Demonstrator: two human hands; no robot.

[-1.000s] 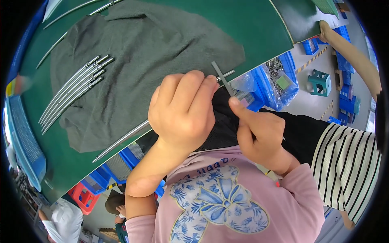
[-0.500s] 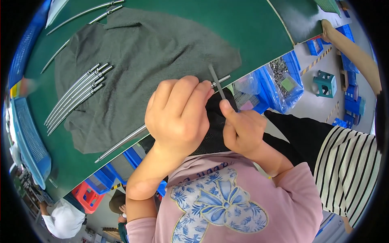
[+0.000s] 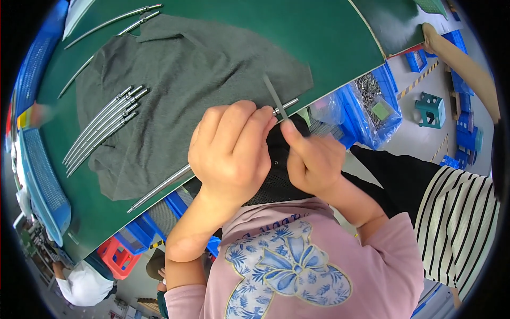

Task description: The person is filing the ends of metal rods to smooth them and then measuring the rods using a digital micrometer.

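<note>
My left hand (image 3: 231, 151) is wrapped round a long, thin metal rod (image 3: 159, 188) at the table's front edge. One end of the rod sticks out past my fingers on the right; its long part runs out to the lower left. Gripped in my right hand (image 3: 317, 162) is a narrow, flat grey file (image 3: 274, 95), thumb along it, lying across the rod near its right end. Under the work spreads a dark grey cloth (image 3: 191, 69). Several curved metal rods (image 3: 103, 130) with ringed ends lie side by side on the cloth's left part.
More curved rods (image 3: 111, 22) lie at the far left of the green table (image 3: 329, 37). Blue mesh trays (image 3: 45, 181) line its left side. A blue bin of small metal parts (image 3: 372, 106) sits right of my hands. Another person's arm (image 3: 462, 66) reaches in at the right.
My right hand and the file have shifted a little to the left and up along the rod. My left hand keeps its hold, nearly in the same place.
</note>
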